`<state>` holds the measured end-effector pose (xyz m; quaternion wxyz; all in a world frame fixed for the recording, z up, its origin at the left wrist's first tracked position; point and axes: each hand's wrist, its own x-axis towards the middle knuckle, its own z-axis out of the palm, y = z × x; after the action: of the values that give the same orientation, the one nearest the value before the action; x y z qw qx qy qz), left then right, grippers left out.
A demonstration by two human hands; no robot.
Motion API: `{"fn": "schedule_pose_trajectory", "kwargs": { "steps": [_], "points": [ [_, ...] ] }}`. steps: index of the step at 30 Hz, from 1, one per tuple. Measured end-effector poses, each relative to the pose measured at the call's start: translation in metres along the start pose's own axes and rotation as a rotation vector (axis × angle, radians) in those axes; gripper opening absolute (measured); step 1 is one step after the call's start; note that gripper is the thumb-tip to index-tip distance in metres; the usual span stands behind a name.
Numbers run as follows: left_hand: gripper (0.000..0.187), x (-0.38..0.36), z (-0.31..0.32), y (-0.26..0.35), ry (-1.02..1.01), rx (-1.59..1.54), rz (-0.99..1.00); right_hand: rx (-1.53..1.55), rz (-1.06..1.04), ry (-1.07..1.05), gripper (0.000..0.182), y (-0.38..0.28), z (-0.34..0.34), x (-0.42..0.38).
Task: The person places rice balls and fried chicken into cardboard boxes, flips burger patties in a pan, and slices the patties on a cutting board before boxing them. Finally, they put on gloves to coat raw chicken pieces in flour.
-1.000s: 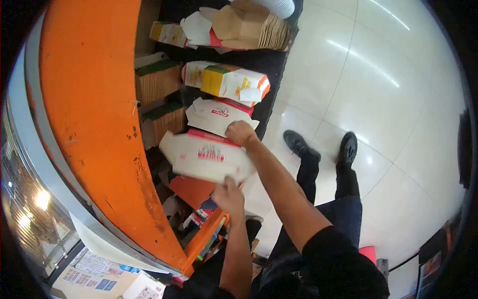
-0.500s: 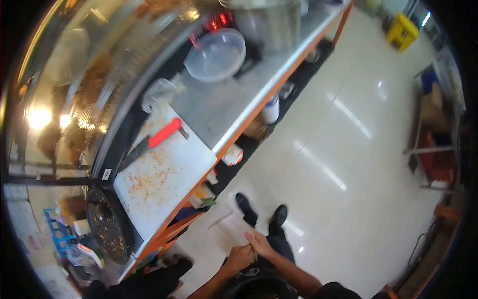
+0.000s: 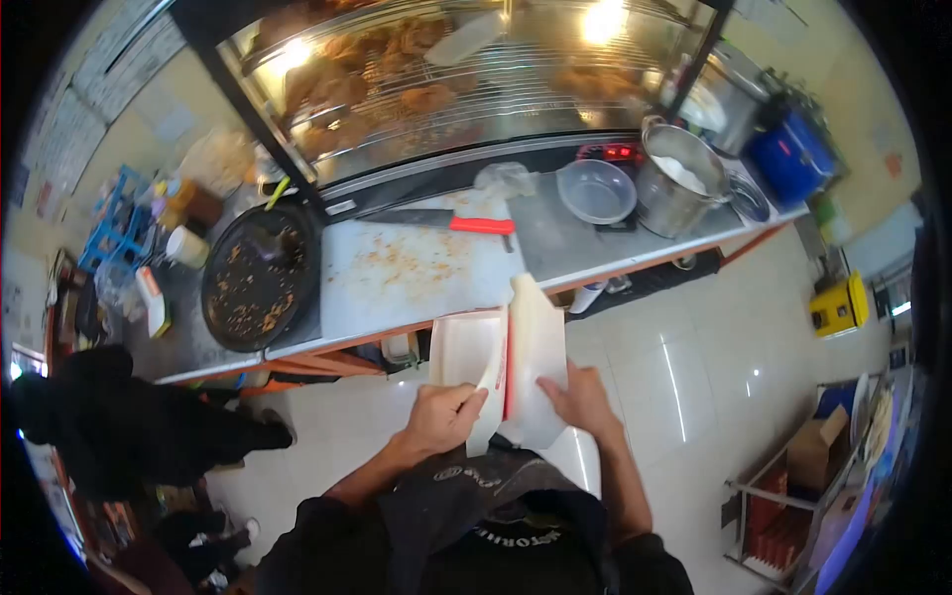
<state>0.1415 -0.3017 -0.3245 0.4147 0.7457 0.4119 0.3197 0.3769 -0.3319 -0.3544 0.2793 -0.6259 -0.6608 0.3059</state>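
Observation:
My left hand [image 3: 443,415] is closed on the left side of a white takeaway box [image 3: 466,347], which stands unfolded in front of my body. On the box's other side, my right hand [image 3: 585,399] presses its thumb against the tall pale panel [image 3: 536,362], fingers partly behind it. Red print shows along the fold between the halves. Just beyond the box lies a white cutting board [image 3: 375,297] scattered with brown crumbs. A knife with a red handle [image 3: 482,225] rests across the board's back edge.
A black round pan [image 3: 224,319] with crumbs sits left of the board. Behind are a lit glass cabinet [image 3: 466,109] of cooked food, a clear bowl [image 3: 597,190] and a steel pot [image 3: 670,206]. A person in black [image 3: 119,421] stands at the left; a metal rack [image 3: 783,496] is at right.
The view has swung left toward the counter. My hands, low and close together before, are now raised and apart on the box, which has come up and opened out.

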Motion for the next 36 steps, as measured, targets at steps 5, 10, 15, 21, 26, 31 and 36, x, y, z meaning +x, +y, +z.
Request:
{"fn": "schedule_pose_trajectory", "kwargs": {
  "steps": [5,10,15,21,26,31,36],
  "points": [
    [0.031,0.007,-0.054,0.019,0.311,0.017,0.127,-0.495,-0.300,-0.109,0.034,-0.063,0.015,0.082],
    [0.013,0.002,-0.099,-0.021,1.137,-0.013,0.130,-0.535,-0.470,-0.067,0.021,-0.094,0.024,0.150],
    [0.034,0.039,-0.140,0.004,1.326,-0.713,-0.164,-0.727,-0.627,-0.259,0.015,-0.063,-0.024,0.237],
    [0.032,0.098,-0.123,-0.048,1.067,-0.710,-0.331,-0.646,-0.611,-0.264,0.024,-0.017,-0.102,0.293],
    [0.040,0.186,-0.110,-0.110,1.122,-0.753,-0.534,-0.490,-0.425,0.070,0.026,0.082,-0.241,0.321],
    [0.040,0.230,-0.065,-0.107,1.071,-0.571,-0.452,-0.659,-0.265,-0.275,0.034,0.239,-0.325,0.360],
    [0.018,0.237,-0.001,-0.090,1.182,-0.243,-0.188,-0.945,-0.148,-0.367,0.085,0.326,-0.292,0.370]
  ]
}}
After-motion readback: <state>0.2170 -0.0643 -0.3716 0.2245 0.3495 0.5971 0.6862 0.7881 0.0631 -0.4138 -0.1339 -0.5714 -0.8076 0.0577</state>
